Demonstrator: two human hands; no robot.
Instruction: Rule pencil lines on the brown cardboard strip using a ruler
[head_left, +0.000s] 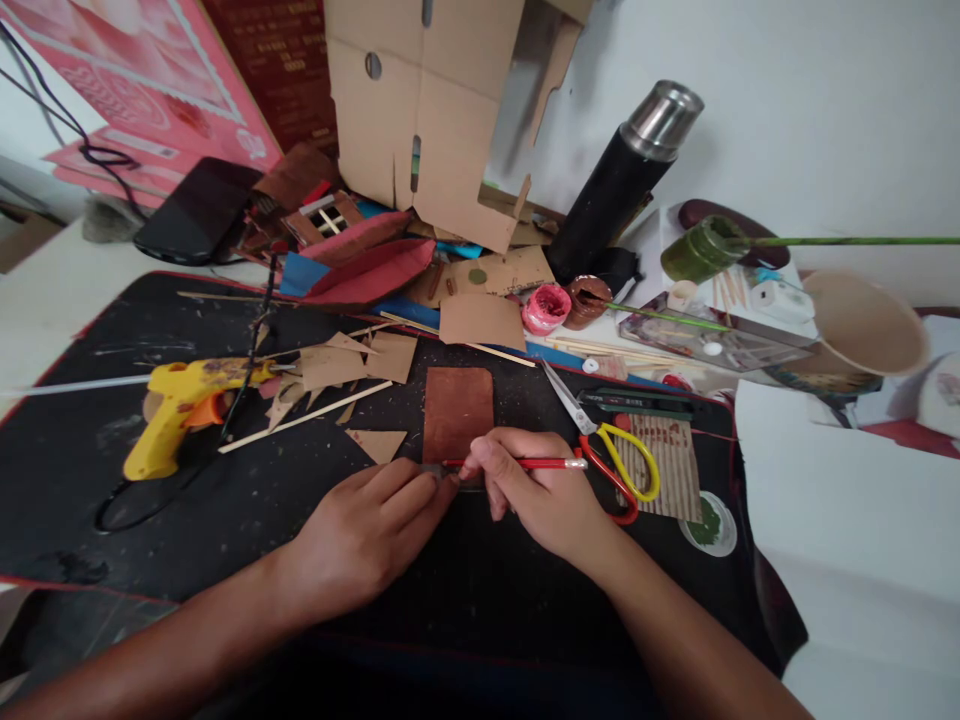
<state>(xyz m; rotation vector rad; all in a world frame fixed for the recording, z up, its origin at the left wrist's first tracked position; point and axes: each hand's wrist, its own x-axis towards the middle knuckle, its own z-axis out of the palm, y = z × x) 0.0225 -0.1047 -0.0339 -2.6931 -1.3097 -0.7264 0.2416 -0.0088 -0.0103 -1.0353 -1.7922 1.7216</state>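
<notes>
A red pencil [551,463] lies nearly level in my right hand [551,495], its white eraser end pointing right. The fingers are closed around it, and its tip is hard to see near my left fingertips. My left hand [375,525] is closed, its fingertips pressed down at the lower edge of a brown-painted cardboard piece [459,405]. A small grey thing shows at those fingertips, too hidden to name. The brown piece has rounded upper corners and lies flat on the black mat [262,510]. Both hands meet at its lower edge.
Left lies a yellow glue gun [169,415] with its cord, beside cardboard scraps [337,365]. Right are scissors [619,460], a cutter knife [637,400], corrugated cardboard [660,460] and a green paint lid [709,525]. Behind stand paint jars [546,310] and a black flask [611,195].
</notes>
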